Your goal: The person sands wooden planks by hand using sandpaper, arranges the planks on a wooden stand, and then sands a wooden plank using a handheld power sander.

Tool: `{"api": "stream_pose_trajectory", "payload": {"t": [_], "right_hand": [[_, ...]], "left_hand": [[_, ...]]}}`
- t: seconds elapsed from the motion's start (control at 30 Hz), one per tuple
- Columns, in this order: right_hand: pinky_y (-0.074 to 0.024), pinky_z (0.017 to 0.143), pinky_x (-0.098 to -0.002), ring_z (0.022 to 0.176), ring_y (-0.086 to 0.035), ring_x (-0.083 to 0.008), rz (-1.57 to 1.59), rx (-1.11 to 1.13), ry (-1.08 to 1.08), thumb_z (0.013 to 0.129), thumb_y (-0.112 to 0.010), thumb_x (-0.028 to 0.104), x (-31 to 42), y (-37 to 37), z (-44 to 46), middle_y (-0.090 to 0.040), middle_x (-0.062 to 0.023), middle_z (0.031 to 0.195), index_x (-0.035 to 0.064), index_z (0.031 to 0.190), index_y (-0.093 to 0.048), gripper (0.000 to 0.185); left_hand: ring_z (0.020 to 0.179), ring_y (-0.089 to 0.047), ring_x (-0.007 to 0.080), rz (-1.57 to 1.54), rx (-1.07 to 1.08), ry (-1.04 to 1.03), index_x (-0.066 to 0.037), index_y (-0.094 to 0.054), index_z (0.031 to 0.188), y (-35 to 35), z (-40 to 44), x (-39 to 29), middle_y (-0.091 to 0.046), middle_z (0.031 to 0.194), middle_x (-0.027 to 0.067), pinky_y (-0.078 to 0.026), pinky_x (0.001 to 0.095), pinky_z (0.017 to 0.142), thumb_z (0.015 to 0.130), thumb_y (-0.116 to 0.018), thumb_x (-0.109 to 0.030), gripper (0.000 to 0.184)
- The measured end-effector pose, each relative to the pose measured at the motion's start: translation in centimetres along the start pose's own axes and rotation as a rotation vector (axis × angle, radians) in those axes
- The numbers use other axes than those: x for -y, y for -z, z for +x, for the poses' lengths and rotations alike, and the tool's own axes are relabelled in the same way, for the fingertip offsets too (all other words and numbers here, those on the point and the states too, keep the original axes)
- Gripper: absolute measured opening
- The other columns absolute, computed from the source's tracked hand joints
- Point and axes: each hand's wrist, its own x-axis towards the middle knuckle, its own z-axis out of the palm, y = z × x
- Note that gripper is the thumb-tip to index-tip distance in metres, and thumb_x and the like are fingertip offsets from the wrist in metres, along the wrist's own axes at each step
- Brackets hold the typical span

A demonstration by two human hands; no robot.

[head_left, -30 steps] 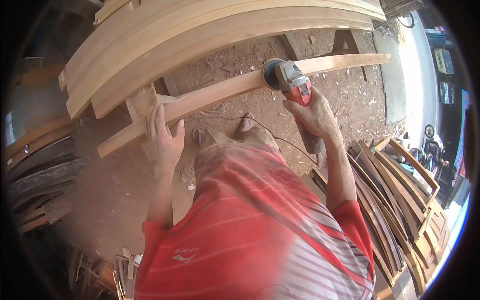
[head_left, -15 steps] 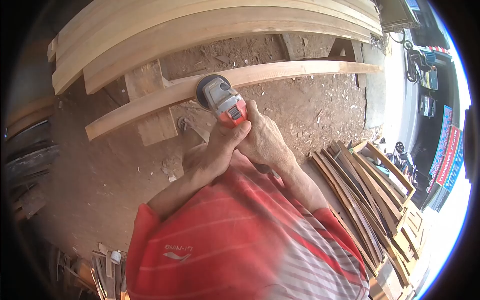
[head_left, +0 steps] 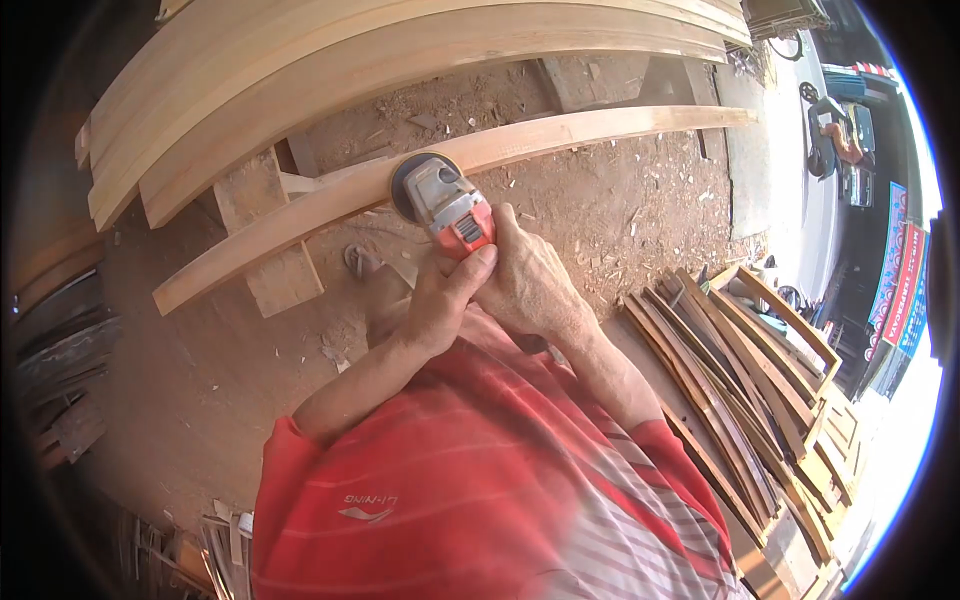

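Observation:
An angle grinder [head_left: 449,200] with a grey head and red body is held in both my hands. My left hand [head_left: 445,305] wraps its body from the left, thumb lying along the top. From the right, my right hand [head_left: 532,280] closes around the same body, fingers partly hidden. The round sanding disc [head_left: 402,187] rests against a long wooden plank [head_left: 550,135], left of its middle. Whether the disc is spinning cannot be made out. Under the plank's left part lies a short wooden support block [head_left: 283,282].
Long boards [head_left: 400,65] are stacked beyond the plank. Wood shavings [head_left: 640,215] litter the dirt floor. A pile of wood strips and frames [head_left: 740,385] lies at right, with scraps [head_left: 225,540] at lower left. A person on a motorbike [head_left: 828,140] is on the street.
The grinder has shifted slightly right along the plank, both hands still around it. My view has turned a little, so the plank's left end sits lower. The motorbike rider has moved.

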Motion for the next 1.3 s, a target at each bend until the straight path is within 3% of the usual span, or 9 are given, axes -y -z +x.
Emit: {"api": "stream_pose_trajectory", "payload": {"t": [0.13,0.27,0.43,0.53,0.57,0.67,0.9,1.17,1.3], "right_hand": [[-0.0541,0.076,-0.0587,0.089,-0.069,-0.0535,0.022,0.037,0.002,0.088,-0.072,0.035,-0.7,0.8,-0.1,-0.069,-0.0337,0.091,-0.0044,0.112,-0.046,0.053],[-0.0547,0.076,-0.0569,0.091,-0.07,-0.0547,0.01,-0.154,-0.204,0.087,-0.075,0.034,-5.5,5.5,-0.8,-0.07,-0.0342,0.091,-0.0052,0.112,-0.047,0.054],[-0.0595,0.075,-0.0442,0.09,-0.075,-0.0298,0.03,-0.312,-0.3,0.09,-0.071,0.023,-10.8,10.3,-0.6,-0.072,-0.0222,0.101,-0.0021,0.127,-0.055,0.047],[-0.0597,0.075,-0.0432,0.091,-0.075,-0.0301,0.061,-0.287,-0.296,0.09,-0.07,0.023,-10.1,9.7,-0.1,-0.072,-0.0225,0.101,-0.0017,0.128,-0.055,0.048],[-0.0569,0.08,-0.0532,0.099,-0.072,-0.0508,0.095,-0.259,-0.279,0.085,-0.074,0.033,-9.0,8.9,-0.2,-0.071,-0.0351,0.102,-0.0066,0.12,-0.051,0.058],[-0.0546,0.079,-0.0568,0.095,-0.069,-0.0557,0.002,-0.134,-0.177,0.089,-0.073,0.041,-4.5,5.4,-0.1,-0.069,-0.0376,0.095,-0.0054,0.11,-0.048,0.058],[-0.0547,0.078,-0.0594,0.089,-0.07,-0.0537,-0.001,0.102,0.126,0.091,-0.064,0.026,1.3,-1.2,1.3,-0.069,-0.0342,0.088,-0.0059,0.109,-0.046,0.041],[-0.056,0.082,-0.0536,0.097,-0.072,-0.049,-0.013,-0.197,-0.212,0.088,-0.071,0.031,-8.0,8.8,0.9,-0.071,-0.0329,0.099,-0.0037,0.12,-0.053,0.05],[-0.0573,0.085,-0.0464,0.101,-0.074,-0.0382,0.083,-0.369,-0.267,0.088,-0.073,0.034,-15.8,15.0,1.6,-0.073,-0.0273,0.109,-0.0033,0.125,-0.058,0.055]], "left_hand": [[0.11,-0.063,0.0075,0.027,0.013,-0.049,0.0,-0.061,0.133,-0.8,0.4,0.4,-0.068,0.121,0.0042,-0.052,0.0266,0.095,0.107,-0.062,-0.021,0.034],[0.109,-0.064,0.0071,-0.043,0.275,0.146,-0.002,-0.065,0.127,-5.1,6.2,3.5,-0.069,0.119,0.0043,-0.052,0.0276,0.095,0.107,-0.06,-0.02,0.028],[0.114,-0.066,0.0144,0.062,0.465,0.214,-0.005,-0.058,0.141,-11.0,12.1,5.7,-0.066,0.124,0.0062,-0.058,0.0325,0.093,0.106,-0.06,-0.032,0.044],[0.111,-0.067,0.0133,0.063,0.443,0.2,-0.006,-0.058,0.14,-10.2,11.5,5.2,-0.067,0.124,0.0061,-0.057,0.0313,0.093,0.106,-0.061,-0.033,0.044],[0.108,-0.067,0.0116,0.002,0.346,0.099,-0.004,-0.058,0.139,-9.7,10.3,5.1,-0.068,0.122,0.0052,-0.056,0.0302,0.092,0.105,-0.062,-0.033,0.045],[0.104,-0.064,0.0089,0.02,0.215,0.136,-0.002,-0.065,0.128,-4.0,5.9,3.0,-0.069,0.116,0.0035,-0.053,0.0286,0.09,0.104,-0.064,-0.024,0.032],[0.115,-0.061,0.0095,0.002,-0.039,-0.057,0.001,-0.061,0.137,1.9,-1.4,-2.0,-0.066,0.127,0.0057,-0.048,0.0296,0.101,0.107,-0.059,-0.03,0.042],[0.108,-0.061,0.0068,0.02,0.272,0.036,-0.004,-0.064,0.13,-8.0,10.4,5.2,-0.066,0.118,0.0004,-0.05,0.0269,0.096,0.106,-0.062,-0.025,0.032],[0.116,-0.068,0.0233,0.124,0.472,0.222,-0.003,-0.057,0.139,-15.5,17.9,8.1,-0.066,0.128,0.0127,-0.058,0.04,0.096,0.102,-0.062,-0.04,0.053]]}}
